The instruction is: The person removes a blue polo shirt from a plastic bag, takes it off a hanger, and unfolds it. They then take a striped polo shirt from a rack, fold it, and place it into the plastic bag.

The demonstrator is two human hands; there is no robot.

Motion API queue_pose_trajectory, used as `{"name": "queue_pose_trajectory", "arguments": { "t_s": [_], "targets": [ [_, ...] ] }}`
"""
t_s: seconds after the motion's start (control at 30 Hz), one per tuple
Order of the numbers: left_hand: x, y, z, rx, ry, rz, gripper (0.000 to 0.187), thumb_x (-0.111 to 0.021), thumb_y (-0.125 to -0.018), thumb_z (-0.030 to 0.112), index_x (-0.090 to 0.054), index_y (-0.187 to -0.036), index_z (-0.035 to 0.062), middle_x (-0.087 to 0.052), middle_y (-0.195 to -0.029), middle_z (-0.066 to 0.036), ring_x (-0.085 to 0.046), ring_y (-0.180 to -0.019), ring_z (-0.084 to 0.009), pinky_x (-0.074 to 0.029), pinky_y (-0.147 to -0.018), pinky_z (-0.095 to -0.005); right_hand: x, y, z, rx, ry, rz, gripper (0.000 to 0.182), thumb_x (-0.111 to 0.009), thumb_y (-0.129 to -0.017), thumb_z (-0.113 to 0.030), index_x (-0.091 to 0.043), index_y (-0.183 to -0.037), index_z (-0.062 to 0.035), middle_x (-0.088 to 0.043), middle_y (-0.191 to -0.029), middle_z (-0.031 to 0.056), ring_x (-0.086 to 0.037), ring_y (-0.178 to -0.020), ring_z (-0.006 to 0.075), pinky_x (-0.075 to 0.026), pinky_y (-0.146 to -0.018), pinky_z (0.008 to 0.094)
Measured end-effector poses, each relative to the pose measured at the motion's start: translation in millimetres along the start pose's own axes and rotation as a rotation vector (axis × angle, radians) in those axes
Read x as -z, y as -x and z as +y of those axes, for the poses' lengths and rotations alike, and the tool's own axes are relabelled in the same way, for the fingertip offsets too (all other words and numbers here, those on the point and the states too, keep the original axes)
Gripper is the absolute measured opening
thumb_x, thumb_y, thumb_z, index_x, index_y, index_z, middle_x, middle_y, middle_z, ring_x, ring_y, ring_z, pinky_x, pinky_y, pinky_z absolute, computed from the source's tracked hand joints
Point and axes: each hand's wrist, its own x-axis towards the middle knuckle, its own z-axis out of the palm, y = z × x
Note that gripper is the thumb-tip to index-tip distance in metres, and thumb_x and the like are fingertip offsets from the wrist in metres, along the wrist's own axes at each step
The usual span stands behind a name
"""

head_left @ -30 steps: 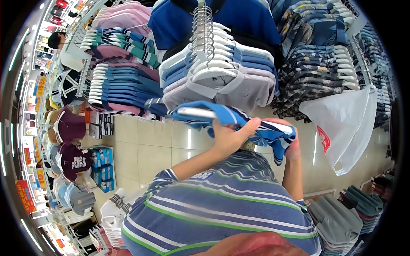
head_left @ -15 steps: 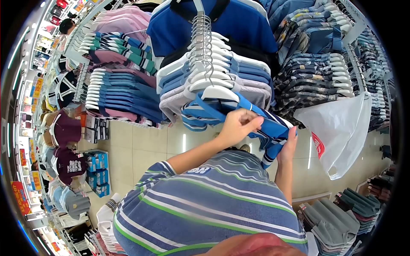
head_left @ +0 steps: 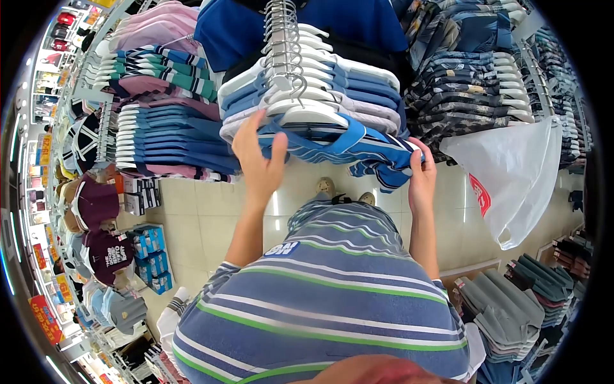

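A blue striped polo shirt (head_left: 320, 144) hangs from a white hanger (head_left: 313, 114) at the front of a rack of shirts. My left hand (head_left: 259, 157) is at the shirt's left shoulder, thumb and fingers apart, with nothing held between them. On the other side, my right hand (head_left: 421, 176) pinches the shirt at its right shoulder and sleeve. Behind the striped shirt hang pale grey and blue shirts (head_left: 368, 93) on white hangers, their hooks on a metal rail (head_left: 279, 38).
Blue shirts (head_left: 179, 137) hang at the left, and dark patterned shirts (head_left: 457, 89) at the right. A white plastic bag (head_left: 511, 179) hangs from the right rack. Folded grey shirts (head_left: 505, 307) lie at the lower right, near blue boxes' (head_left: 150, 256) opposite side.
My left hand has left the collar area and moved left, its fingers now spread. The shirt's front now lies flatter across the hanger. My right hand has moved up and slightly left, still at the sleeve.
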Motion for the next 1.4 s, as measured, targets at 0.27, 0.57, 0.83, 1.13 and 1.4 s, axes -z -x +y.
{"name": "queue_pose_trajectory", "arguments": {
  "t_s": [0.27,0.57,0.83,1.13,1.4],
  "targets": [
    [-4,-29,-15,-0.068,-0.022,-0.088,0.026,-0.071,-0.087,0.01,-0.065,-0.111,0.0041,-0.061,-0.108,-0.013,-0.057,-0.097,-0.029,-0.044,-0.088,-0.0376,13,-10,21,0.115,0.146,-0.048,0.043,-0.064,-0.096,-0.045,-0.062,-0.103,-0.0033,-0.06,-0.088,-0.0032,-0.051,-0.08,0.0047,-0.042,-0.072,0.0206],
    [-13,-23,-2,-0.014,0.092,-0.026,0.025,-0.072,-0.086,0.009,-0.061,-0.107,0.001,-0.06,-0.105,-0.016,-0.059,-0.093,-0.0325,-0.048,-0.081,-0.038,-5,7,7,0.149,-0.169,0.05,0.047,-0.069,-0.089,-0.046,-0.061,-0.1,-0.0016,-0.063,-0.091,-0.0001,-0.055,-0.085,0.0071,-0.045,-0.078,0.0229],
    [-9,-23,-8,-0.104,0.017,-0.095,0.022,-0.071,-0.087,0.009,-0.06,-0.104,0.0014,-0.061,-0.106,-0.015,-0.059,-0.096,-0.0341,-0.046,-0.086,-0.0409,8,21,9,0.202,-0.154,0.019,0.048,-0.07,-0.089,-0.046,-0.061,-0.101,-0.0003,-0.063,-0.092,0.0009,-0.056,-0.085,0.008,-0.045,-0.079,0.0236],
    [-8,-1,-8,0.054,0.197,-0.212,0.02,-0.068,-0.09,0.01,-0.06,-0.106,0.0014,-0.063,-0.102,-0.017,-0.06,-0.09,-0.0352,-0.048,-0.08,-0.037,24,9,8,0.133,0.007,-0.041,0.04,-0.063,-0.096,-0.041,-0.06,-0.104,-0.0013,-0.065,-0.097,0.0029,-0.059,-0.092,0.0099,-0.046,-0.086,0.0257],
    [12,19,-38,0.204,0.043,-0.226,0.052,-0.083,-0.076,0.026,-0.062,-0.118,0.0035,-0.069,-0.105,-0.017,-0.065,-0.096,-0.0328,-0.049,-0.086,-0.0395,6,-5,28,-0.055,0.028,-0.101,0.039,-0.066,-0.097,-0.024,-0.056,-0.128,-0.0033,-0.063,-0.114,0.0038,-0.058,-0.103,0.0097,-0.046,-0.089,0.0241]
  ]
}}
